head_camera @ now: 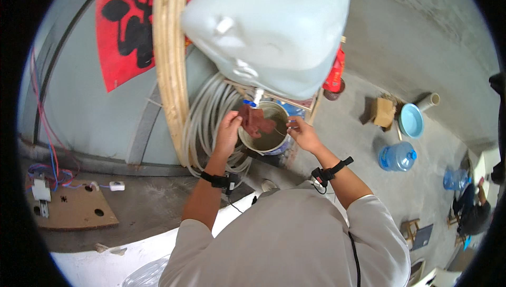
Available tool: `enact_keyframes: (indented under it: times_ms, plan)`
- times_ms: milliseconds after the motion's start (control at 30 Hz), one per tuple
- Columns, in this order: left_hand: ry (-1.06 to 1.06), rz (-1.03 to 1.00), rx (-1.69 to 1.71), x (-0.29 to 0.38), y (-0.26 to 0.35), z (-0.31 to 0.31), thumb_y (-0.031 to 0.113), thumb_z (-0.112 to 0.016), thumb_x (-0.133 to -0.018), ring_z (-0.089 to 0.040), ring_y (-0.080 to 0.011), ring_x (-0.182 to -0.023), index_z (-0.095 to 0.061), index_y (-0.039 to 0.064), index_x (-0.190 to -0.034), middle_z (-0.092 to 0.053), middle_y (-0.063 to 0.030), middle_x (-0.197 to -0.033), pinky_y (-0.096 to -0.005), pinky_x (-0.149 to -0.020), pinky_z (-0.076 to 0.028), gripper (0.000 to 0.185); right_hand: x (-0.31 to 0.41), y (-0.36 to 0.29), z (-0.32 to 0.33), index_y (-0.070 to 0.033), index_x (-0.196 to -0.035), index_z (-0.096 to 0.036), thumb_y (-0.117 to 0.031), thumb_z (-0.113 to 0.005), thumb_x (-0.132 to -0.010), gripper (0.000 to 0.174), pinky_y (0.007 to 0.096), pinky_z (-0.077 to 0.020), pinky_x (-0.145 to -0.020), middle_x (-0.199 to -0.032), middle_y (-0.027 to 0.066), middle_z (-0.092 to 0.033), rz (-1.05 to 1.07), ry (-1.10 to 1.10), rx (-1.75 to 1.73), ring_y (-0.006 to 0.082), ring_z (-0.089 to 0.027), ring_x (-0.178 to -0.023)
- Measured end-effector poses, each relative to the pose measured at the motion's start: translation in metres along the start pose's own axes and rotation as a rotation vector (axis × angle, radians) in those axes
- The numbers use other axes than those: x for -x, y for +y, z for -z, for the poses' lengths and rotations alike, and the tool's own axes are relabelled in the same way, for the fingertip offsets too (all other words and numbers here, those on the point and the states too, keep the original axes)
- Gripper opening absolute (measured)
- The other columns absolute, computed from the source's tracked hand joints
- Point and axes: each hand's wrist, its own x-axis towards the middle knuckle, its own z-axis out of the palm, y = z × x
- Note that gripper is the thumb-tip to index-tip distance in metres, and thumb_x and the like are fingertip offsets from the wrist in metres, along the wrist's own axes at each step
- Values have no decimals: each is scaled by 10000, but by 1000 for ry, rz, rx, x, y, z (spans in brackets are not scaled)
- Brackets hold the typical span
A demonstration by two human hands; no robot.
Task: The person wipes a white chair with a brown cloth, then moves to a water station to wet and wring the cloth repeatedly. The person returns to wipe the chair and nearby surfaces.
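Note:
My left hand holds a reddish-brown cloth by its left edge, over a bucket. Murky grey-brown liquid seems to fill part of the bucket. My right hand is at the bucket's right rim, with its fingers bent near a thin pale strand; whether it grips the strand or the rim I cannot tell. Just above the cloth, a white tap with a blue handle sticks out from the foot of a large translucent plastic water tank. Both wrists wear black straps.
Left of the bucket lies a coiled clear hose beside upright wooden boards. On the floor at right are a cardboard box, a light-blue basin and a large water bottle. Another person sits at far right.

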Motion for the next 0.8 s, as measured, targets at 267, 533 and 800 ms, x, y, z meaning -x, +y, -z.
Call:
enact_keyframes:
  times_ms: [267,533,800]
  plan:
    - [-50,6,400,-1,15,29,79,-498,-1074,-603,-127,-1022,-607,25,-1140,-628,-29,-1087,-327,-956,-487,138,-48,-43,-64,-121,-1521,-480,-198,-711,-973,600,355,-504,-957,-1346,77,-622,-186,-244,-442,211,-621,-1160]
    - [102,41,-85,-6,-28,67,148,-615,-1034,-665,-150,-940,-670,-28,-1179,-729,-83,-1033,-296,-847,-508,235,-75,-91,-75,-86,-1276,-693,-74,-631,-941,340,414,-560,-856,-1108,203,-733,184,50,185,348,-732,-959]
    - [389,325,-179,20,-72,51,252,-677,-1017,-640,-180,-965,-651,-19,-1324,-698,-52,-1084,-352,-865,-520,410,-97,-114,-85,3,-1284,-609,-36,-513,-1039,265,316,-650,-710,-1119,108,-706,100,-220,-142,191,-758,-938]
